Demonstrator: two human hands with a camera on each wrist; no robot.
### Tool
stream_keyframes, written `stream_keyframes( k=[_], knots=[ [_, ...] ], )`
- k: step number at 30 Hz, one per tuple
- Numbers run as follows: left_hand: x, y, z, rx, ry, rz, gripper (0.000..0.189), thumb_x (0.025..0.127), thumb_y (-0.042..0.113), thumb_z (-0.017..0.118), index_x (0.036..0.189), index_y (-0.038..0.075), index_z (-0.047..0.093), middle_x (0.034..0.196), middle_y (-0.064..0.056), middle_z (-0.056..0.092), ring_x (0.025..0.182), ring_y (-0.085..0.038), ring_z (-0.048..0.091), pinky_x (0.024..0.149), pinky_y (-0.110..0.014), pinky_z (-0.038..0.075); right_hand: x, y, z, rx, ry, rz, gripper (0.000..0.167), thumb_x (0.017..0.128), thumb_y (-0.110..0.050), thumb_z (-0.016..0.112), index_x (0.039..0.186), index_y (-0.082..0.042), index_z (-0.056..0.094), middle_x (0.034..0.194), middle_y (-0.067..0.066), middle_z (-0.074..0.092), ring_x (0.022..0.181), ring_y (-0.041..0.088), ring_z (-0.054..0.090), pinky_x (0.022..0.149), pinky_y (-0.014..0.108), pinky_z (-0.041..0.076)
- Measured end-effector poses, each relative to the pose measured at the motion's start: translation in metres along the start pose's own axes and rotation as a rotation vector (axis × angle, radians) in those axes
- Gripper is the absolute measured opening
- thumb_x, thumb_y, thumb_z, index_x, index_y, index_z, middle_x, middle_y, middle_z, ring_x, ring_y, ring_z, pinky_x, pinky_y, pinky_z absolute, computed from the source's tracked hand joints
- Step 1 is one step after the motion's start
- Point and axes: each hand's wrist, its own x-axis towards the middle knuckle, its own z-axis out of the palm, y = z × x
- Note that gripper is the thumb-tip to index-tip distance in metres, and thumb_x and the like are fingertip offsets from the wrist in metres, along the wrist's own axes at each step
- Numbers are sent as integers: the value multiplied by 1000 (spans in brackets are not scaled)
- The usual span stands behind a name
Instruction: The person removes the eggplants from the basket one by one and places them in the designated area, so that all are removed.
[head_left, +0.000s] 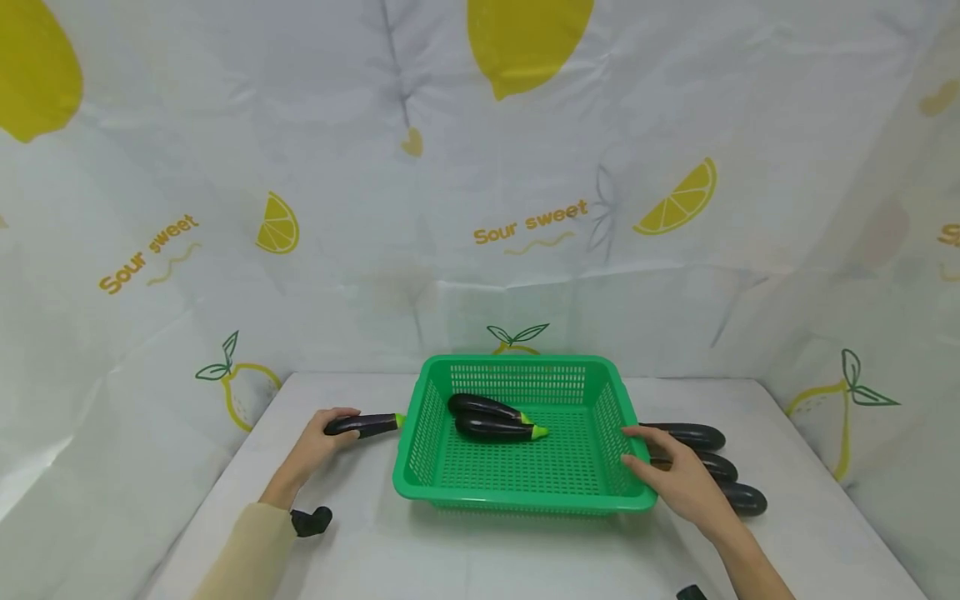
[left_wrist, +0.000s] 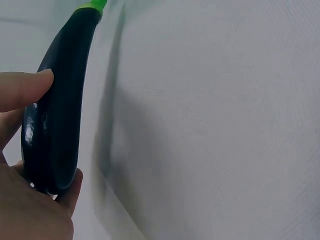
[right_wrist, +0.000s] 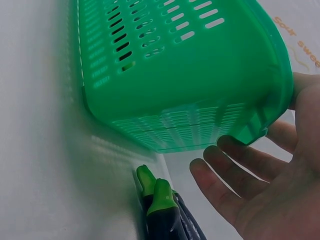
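In the head view my left hand [head_left: 318, 442] grips a dark purple eggplant [head_left: 367, 424] left of the green basket. The eggplant's green stem end points right, at the basket's left rim. The left wrist view shows the thumb along the side of this eggplant [left_wrist: 62, 100] and fingers behind its blunt end. My right hand [head_left: 681, 482] holds the right rim of the slotted plastic basket [head_left: 525, 502], thumb and forefinger over the edge. Other fingers [right_wrist: 245, 165] extend outside the basket wall [right_wrist: 185, 75]. Two eggplants [head_left: 495, 427] lie side by side in the basket.
Three more eggplants [head_left: 742, 498] lie on the white table right of the basket, partly hidden by my right hand; their green stem ends [right_wrist: 162, 196] show in the right wrist view. A white lemon-print sheet [head_left: 360, 275] hangs behind the table.
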Motion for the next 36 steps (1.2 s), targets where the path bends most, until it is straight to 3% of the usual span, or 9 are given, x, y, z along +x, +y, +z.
stream_keyframes(
  k=[11, 21, 26, 36],
  knots=[
    [0, -9, 16, 111, -8, 31, 40, 94, 8, 67, 134, 2, 62, 140, -29, 47, 131, -48, 44, 109, -67, 29, -1, 0, 1, 3, -6, -4, 53, 98, -30, 70, 142, -4, 55, 143, 25, 52, 120, 39, 58, 93, 47, 53],
    [1, 0, 11, 156, 22, 73, 43, 96, 13, 62, 137, 1, 59, 148, -30, 42, 142, -52, 30, 112, -70, 22, 0, 0, 0, -9, -7, -12, 53, 98, -30, 70, 142, -4, 55, 143, 25, 52, 119, 39, 59, 91, 45, 54],
    [-1, 9, 6, 178, 58, 115, 40, 97, 12, 62, 135, -2, 60, 144, -30, 48, 138, -50, 38, 111, -67, 28, -1, 0, 0, -8, -9, -19, 54, 98, -31, 70, 142, -4, 55, 143, 26, 52, 119, 38, 59, 90, 43, 54],
    [-3, 40, 8, 116, 180, 195, 26, 100, 14, 63, 121, -1, 66, 123, -20, 64, 119, -39, 59, 104, -55, 44, -1, 1, -1, -15, -2, -24, 54, 98, -33, 69, 142, -4, 55, 143, 26, 51, 119, 39, 58, 92, 47, 53]
  ],
)
